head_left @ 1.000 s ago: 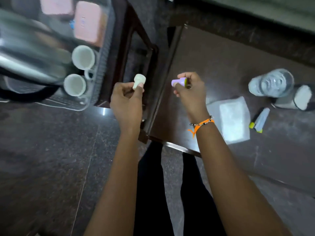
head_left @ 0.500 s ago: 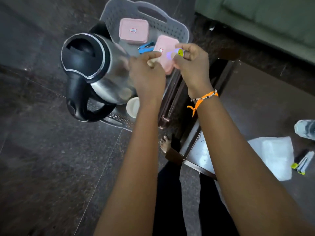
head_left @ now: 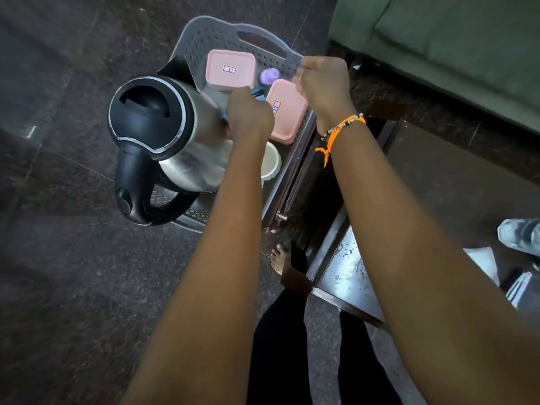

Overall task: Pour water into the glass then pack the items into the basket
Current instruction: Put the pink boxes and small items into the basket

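A grey basket stands on the dark floor. In it are a steel kettle with a black lid, two pink boxes, a white cup and a small purple bottle between the boxes. My left hand hovers over the basket beside the kettle, its fingers curled downward and hidden; the white bottle it carried is out of sight. My right hand is above the basket's right rim, fingers loosely curled, nothing in them. The glass stands on the table at the far right edge.
A dark wooden table is to the right of the basket, with a white cloth and a marker on it. A green sofa fills the top right. My bare foot is by the table corner.
Both hands moved from the table to over the basket. The purple bottle left my right hand and now lies in the basket. The white bottle is no longer visible.
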The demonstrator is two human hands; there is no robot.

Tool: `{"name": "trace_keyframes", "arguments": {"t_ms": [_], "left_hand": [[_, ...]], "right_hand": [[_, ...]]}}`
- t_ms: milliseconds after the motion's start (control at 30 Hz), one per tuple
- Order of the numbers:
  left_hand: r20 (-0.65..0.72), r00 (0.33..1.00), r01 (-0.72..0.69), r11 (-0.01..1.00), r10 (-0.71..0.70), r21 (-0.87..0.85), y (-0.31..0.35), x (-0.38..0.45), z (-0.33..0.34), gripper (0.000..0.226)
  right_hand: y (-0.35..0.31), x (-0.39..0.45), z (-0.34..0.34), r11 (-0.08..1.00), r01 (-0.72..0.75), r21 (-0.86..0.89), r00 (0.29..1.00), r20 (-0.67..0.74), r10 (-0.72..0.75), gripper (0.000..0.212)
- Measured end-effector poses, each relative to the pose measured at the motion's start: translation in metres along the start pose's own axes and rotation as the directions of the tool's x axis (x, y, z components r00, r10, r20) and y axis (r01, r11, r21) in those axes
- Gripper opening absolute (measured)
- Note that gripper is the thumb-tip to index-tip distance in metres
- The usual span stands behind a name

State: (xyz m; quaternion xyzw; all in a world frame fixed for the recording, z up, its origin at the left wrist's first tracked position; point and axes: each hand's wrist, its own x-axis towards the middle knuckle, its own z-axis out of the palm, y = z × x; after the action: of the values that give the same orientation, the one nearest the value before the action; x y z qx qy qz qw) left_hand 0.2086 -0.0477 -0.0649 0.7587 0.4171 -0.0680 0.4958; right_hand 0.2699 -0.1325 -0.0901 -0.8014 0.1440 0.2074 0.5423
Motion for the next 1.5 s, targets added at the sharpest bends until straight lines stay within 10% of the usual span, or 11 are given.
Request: {"name": "trace_keyframes", "arguments": {"t_ms": [467,700,900,1500], "left_hand": [[0.213,0.977,0.066,0.945,0.004,-0.320,-0.043,-0.164,0.101,0.024],[0.369,0.928,0.073,0.995,-0.045,-0.063,-0.100,-0.250,0.188,0.024],[0.658,0.744,-0.056,0.970,-0.117,0.236,-0.121,-0.304,0.265,0.022],[0.705,0.681,-0.201,0.876,-0.197,0.439,-0.132,-0.323,0.307,0.023]], "right_hand": [[0.116,-0.141,-0.136,0.874,-0.170,0.455,0.968,-0.089,0.234,0.030],[0.252,-0.201,-0.242,0.894,-0.335,0.296,0.860,-0.291,0.418,0.022],[0.339,-0.218,-0.325,0.856,-0.415,0.307,0.744,-0.428,0.514,0.022],[0.400,-0.181,-0.360,0.729,-0.527,-0.438,0.843,-0.378,0.382,0.033]]}}
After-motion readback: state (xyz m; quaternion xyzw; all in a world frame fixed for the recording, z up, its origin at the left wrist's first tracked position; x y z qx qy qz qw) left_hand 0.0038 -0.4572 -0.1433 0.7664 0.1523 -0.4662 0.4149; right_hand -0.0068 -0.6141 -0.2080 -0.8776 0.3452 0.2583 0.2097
